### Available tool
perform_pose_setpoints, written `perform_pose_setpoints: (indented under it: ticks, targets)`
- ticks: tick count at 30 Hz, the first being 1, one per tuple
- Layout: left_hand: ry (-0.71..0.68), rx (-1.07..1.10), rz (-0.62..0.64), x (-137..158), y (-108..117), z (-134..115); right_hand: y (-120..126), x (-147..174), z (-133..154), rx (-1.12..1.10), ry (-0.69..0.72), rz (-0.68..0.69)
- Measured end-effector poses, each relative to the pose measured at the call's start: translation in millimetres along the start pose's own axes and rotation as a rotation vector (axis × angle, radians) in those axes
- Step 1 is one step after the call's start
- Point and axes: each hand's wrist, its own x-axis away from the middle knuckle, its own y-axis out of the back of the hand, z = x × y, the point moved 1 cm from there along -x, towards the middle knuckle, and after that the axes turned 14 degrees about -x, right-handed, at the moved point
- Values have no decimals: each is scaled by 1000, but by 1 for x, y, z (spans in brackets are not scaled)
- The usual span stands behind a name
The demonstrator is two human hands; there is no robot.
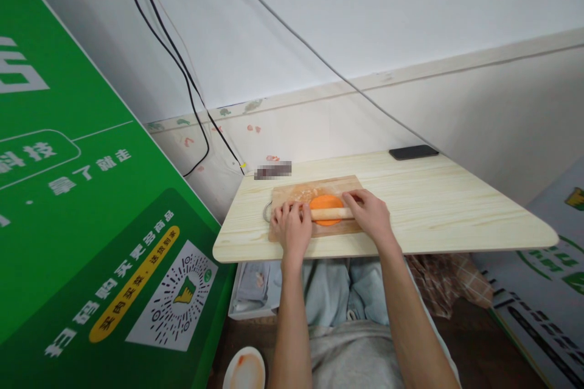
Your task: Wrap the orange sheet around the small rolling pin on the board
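A pale wooden rolling pin lies across a flat, round orange piece of dough on a wooden cutting board. My left hand is closed over the pin's left end. At the right end, my right hand has its fingers curled around the pin. The orange disc shows above and below the pin, between my two hands. Light, floury smears mark the board behind it. A metal ring handle sticks out from the board's left side, next to my left hand.
The light wood-grain table stands against the wall. A dark phone lies at its back right, and a blurred-out item at its back left. Below are a white plate and a box. A green cabinet stands left.
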Motion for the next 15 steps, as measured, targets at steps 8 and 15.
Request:
perform_pose_setpoints:
  ticks: [8, 15]
  targets:
    - [-15, 0, -16, 1, -1, 1, 1, 2, 4, -5, -24, -3]
    - [1, 61, -8, -2, 2, 1, 4, 0, -1, -125, 21, 96]
